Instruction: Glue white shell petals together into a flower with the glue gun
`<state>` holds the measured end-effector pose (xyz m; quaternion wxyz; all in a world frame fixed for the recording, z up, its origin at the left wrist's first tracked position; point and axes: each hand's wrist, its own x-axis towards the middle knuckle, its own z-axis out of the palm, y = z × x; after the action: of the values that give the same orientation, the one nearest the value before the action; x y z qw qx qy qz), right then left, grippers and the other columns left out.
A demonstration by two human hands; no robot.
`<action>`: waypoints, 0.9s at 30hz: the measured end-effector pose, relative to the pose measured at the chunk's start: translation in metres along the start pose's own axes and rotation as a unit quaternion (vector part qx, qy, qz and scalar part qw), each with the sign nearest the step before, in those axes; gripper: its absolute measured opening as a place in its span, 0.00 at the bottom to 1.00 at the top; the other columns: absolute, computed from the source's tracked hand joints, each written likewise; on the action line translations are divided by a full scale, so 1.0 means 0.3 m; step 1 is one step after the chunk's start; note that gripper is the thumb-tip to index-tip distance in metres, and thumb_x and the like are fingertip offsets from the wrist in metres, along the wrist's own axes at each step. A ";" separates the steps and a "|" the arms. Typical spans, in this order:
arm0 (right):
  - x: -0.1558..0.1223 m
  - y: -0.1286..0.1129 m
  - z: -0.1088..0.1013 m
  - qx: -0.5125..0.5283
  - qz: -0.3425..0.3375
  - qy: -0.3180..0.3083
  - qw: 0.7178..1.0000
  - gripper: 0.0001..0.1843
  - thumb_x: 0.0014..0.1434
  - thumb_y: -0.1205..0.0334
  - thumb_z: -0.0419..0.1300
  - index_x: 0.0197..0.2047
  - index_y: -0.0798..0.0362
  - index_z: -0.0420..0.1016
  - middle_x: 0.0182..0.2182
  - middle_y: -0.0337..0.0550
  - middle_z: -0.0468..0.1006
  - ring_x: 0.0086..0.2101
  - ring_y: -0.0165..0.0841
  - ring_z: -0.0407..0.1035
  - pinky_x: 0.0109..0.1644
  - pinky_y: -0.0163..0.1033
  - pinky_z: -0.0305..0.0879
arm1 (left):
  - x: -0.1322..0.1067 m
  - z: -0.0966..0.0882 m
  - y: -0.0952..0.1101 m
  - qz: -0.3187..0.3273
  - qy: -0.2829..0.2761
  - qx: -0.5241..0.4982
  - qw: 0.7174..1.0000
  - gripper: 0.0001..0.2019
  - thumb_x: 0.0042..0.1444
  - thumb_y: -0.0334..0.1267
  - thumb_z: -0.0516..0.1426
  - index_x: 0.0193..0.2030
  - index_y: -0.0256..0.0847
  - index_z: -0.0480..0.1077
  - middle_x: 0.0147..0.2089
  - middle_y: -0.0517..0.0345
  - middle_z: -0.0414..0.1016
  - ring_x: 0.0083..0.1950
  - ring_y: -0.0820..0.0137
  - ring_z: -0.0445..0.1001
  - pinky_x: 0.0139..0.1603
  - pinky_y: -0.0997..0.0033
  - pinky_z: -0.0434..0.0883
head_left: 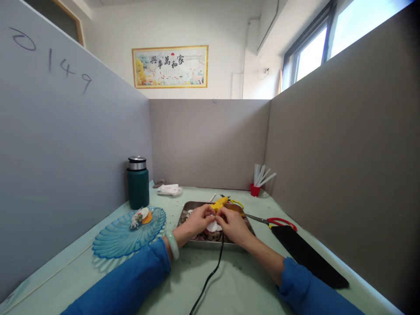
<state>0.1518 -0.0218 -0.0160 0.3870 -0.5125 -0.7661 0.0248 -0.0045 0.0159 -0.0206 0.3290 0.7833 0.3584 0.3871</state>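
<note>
Over a metal tray (pixel 197 245) of mixed shells and small pieces, my left hand (pixel 198 221) and my right hand (pixel 234 225) meet, fingertips pinched together. Between them is a white, petal-like piece (pixel 214 226), perhaps a shell; the fingers cover part of it. Both hands are closed on it. Just beyond the fingertips a yellow glue gun (pixel 219 203) lies across the tray's far side. A black cord (pixel 211 274) runs from the tray toward me. Left of my hands, a blue scalloped plate (pixel 114 239) carries a small cluster of shells (pixel 141 216) in white, orange and grey.
Red-handled scissors (pixel 282 222) and a long black flat piece (pixel 306 253) lie right of the tray. At the back stand a red cup (pixel 255 190) of white sticks and a plastic packet (pixel 169 190). A green bottle (pixel 138 188) stands left, and partitions enclose the table.
</note>
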 end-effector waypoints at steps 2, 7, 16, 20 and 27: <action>-0.001 -0.001 0.000 -0.001 0.000 -0.001 1.000 0.10 0.56 0.59 0.50 0.29 0.53 0.69 0.25 0.39 0.73 0.28 0.29 0.65 0.29 0.30 0.51 | 0.000 0.000 -0.002 0.001 0.000 0.001 1.000 0.09 0.48 0.39 0.53 0.35 0.37 0.64 0.29 0.59 0.68 0.29 0.74 0.67 0.27 0.77 0.63; 0.000 0.000 -0.001 -0.004 -0.002 -0.001 1.000 0.10 0.56 0.58 0.50 0.29 0.53 0.69 0.25 0.39 0.73 0.28 0.29 0.65 0.29 0.30 0.51 | 0.001 0.001 -0.006 0.002 -0.003 0.003 1.000 0.08 0.48 0.38 0.53 0.35 0.37 0.64 0.29 0.59 0.68 0.29 0.74 0.66 0.26 0.78 0.62; -0.003 -0.002 -0.003 -0.014 0.002 -0.006 1.000 0.11 0.56 0.59 0.50 0.30 0.53 0.69 0.25 0.39 0.73 0.28 0.29 0.65 0.29 0.30 0.51 | 0.001 0.001 -0.004 0.011 0.009 0.027 1.000 0.07 0.48 0.36 0.53 0.34 0.36 0.65 0.28 0.59 0.68 0.30 0.73 0.66 0.30 0.77 0.62; -0.003 -0.006 -0.005 -0.013 0.009 -0.013 1.000 0.11 0.56 0.59 0.50 0.29 0.53 0.69 0.25 0.40 0.73 0.28 0.29 0.65 0.30 0.31 0.52 | 0.000 0.001 0.003 0.003 0.010 0.037 0.999 0.07 0.47 0.37 0.54 0.33 0.37 0.65 0.28 0.59 0.69 0.31 0.72 0.67 0.31 0.75 0.63; -0.003 -0.007 -0.004 -0.006 0.001 -0.016 1.000 0.11 0.56 0.58 0.50 0.29 0.53 0.69 0.25 0.39 0.73 0.28 0.29 0.65 0.30 0.30 0.52 | -0.002 0.003 0.008 -0.011 0.005 0.034 0.999 0.07 0.47 0.36 0.54 0.34 0.36 0.65 0.27 0.59 0.68 0.30 0.73 0.67 0.31 0.76 0.63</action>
<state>0.1511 -0.0238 -0.0148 0.3714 -0.5155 -0.7717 0.0287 -0.0031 0.0140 -0.0193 0.3041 0.7883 0.3816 0.3748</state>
